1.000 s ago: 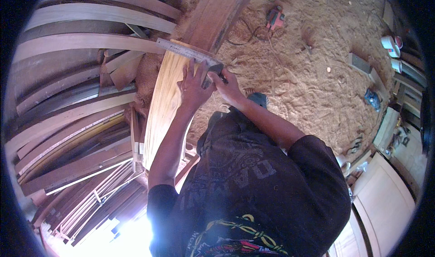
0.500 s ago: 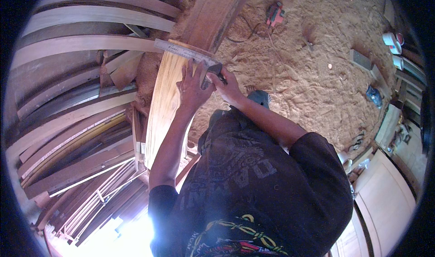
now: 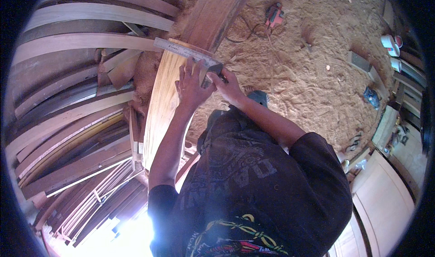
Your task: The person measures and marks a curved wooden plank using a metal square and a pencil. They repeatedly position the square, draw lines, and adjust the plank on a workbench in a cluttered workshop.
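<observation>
A pale plank [image 3: 158,94] with yellowish grain lies lengthwise in front of me, to the left of my body. Across its far end rests a try square with a metal blade [image 3: 174,47] and a dark stock [image 3: 215,69]. My right hand [image 3: 228,87] is closed around the stock at the plank's right edge, thumb toward my left hand. With fingers stretched and spread, my left hand [image 3: 192,85] lies on the plank, its fingertips close to the blade. Whether those fingertips press on the blade is hard to make out.
A thick reddish-brown beam [image 3: 215,16] is beyond the plank's end. Stacked boards [image 3: 90,42] fill the left side. On the sawdust-covered floor [image 3: 299,71] are a red power tool [image 3: 274,16] with a cord, a grey block [image 3: 359,61] and a blue crumpled item [image 3: 371,97].
The view has shifted very slightly. Both hands and the try square stay in nearly the same place on the plank.
</observation>
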A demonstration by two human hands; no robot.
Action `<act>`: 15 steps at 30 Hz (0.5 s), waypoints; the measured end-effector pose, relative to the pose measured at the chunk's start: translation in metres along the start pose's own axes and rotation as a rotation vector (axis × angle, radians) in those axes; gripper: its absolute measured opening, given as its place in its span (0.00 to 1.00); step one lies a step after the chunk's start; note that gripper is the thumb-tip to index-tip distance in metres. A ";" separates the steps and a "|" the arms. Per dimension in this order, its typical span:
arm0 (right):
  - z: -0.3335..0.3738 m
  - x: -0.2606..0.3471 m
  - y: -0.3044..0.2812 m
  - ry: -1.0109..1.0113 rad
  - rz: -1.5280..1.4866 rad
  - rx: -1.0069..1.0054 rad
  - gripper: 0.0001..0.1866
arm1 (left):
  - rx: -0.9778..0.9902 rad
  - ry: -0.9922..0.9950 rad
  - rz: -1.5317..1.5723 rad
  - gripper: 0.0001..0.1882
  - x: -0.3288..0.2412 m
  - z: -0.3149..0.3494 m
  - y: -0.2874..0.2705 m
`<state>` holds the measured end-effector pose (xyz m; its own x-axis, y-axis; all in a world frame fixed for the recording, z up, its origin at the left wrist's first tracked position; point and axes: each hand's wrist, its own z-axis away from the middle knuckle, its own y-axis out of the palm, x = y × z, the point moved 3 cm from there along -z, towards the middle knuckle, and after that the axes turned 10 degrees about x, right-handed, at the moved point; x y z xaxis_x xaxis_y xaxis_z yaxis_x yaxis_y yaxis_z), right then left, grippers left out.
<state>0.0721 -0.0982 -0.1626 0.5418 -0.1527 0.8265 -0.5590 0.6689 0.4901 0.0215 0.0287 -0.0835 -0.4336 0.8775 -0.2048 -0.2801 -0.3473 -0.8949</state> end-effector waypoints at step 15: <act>-0.022 0.051 -0.058 -0.268 0.281 -0.130 0.14 | 0.209 -0.167 0.014 0.68 -0.007 -0.013 -0.021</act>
<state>0.1462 -0.1286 -0.1554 0.1868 -0.1240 0.9745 -0.5689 0.7951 0.2102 0.0417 0.0342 -0.0684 -0.5692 0.8114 -0.1328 -0.4362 -0.4349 -0.7878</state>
